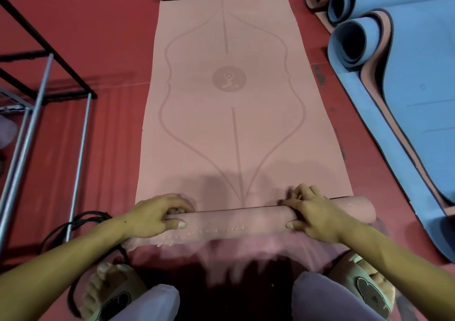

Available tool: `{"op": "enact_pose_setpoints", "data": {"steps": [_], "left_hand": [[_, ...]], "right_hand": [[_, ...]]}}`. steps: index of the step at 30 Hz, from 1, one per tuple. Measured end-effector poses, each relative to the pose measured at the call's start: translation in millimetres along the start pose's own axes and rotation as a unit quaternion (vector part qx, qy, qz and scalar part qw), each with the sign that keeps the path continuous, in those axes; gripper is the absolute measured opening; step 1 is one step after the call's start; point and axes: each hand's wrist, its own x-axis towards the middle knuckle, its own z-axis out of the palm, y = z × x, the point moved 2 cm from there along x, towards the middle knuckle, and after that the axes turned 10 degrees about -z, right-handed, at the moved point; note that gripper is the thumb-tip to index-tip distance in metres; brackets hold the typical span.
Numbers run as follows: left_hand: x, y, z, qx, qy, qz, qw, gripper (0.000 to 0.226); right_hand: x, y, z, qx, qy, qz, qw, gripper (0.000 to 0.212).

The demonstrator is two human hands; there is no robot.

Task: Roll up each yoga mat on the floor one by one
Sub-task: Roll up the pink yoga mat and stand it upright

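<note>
A pink yoga mat (229, 113) lies lengthwise on the red floor (103, 25), its near end wound into a roll (236, 219) just in front of the person's knees, its far end curled up too. The left hand (152, 218) grips the roll near its left end, fingers curled over the top and thumb pressed on the near side; the right hand (312, 216) holds it the same way toward the right end, which juts out past the flat mat's edge. Well apart to the right lie blue mats (418, 94) with pink undersides, partly rolled, their coils near the far corner. To the left stands a metal rack (37, 91), and a black cord (73, 224) loops on the floor beside the left forearm. Bare floor runs along both long edges of the pink mat.
</note>
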Motion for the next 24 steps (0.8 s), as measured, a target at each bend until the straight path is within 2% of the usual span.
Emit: {"op": "enact_pose_setpoints", "data": {"steps": [5, 8, 12, 14, 17, 20, 21, 22, 24], "left_hand": [[-2, 4, 2, 0.03, 0.043, 0.014, 0.999, 0.041], [-3, 5, 3, 0.051, 0.103, 0.039, 0.993, 0.034], [-6, 12, 6, 0.108, 0.18, 0.09, 0.974, 0.024], [-10, 15, 7, 0.135, 0.199, 0.09, 0.966, 0.029], [-16, 17, 9, 0.171, 0.2, 0.082, 0.961, 0.039], [-17, 13, 16, 0.221, 0.172, 0.066, 0.958, 0.078], [-16, 11, 18, 0.227, 0.169, 0.064, 0.957, 0.082], [-15, 9, 18, 0.223, 0.17, 0.063, 0.958, 0.082], [-10, 5, 14, 0.206, 0.17, 0.05, 0.962, 0.077]], "right_hand": [[4, -4, -7, 0.008, 0.017, -0.001, 1.0, 0.066], [3, -8, -10, 0.008, 0.056, 0.016, 0.998, 0.055], [-1, -15, -9, -0.112, 0.126, 0.043, 0.985, 0.041], [-4, -20, -6, -0.136, 0.16, 0.038, 0.977, 0.04], [-9, -26, 0, -0.107, 0.209, 0.029, 0.972, 0.039], [-12, -28, 0, -0.077, 0.257, 0.011, 0.963, 0.026], [-11, -27, 0, -0.078, 0.266, 0.005, 0.961, 0.022], [-11, -26, 0, -0.076, 0.267, 0.005, 0.961, 0.025], [-9, -23, 1, -0.075, 0.255, 0.005, 0.964, 0.044]]}}
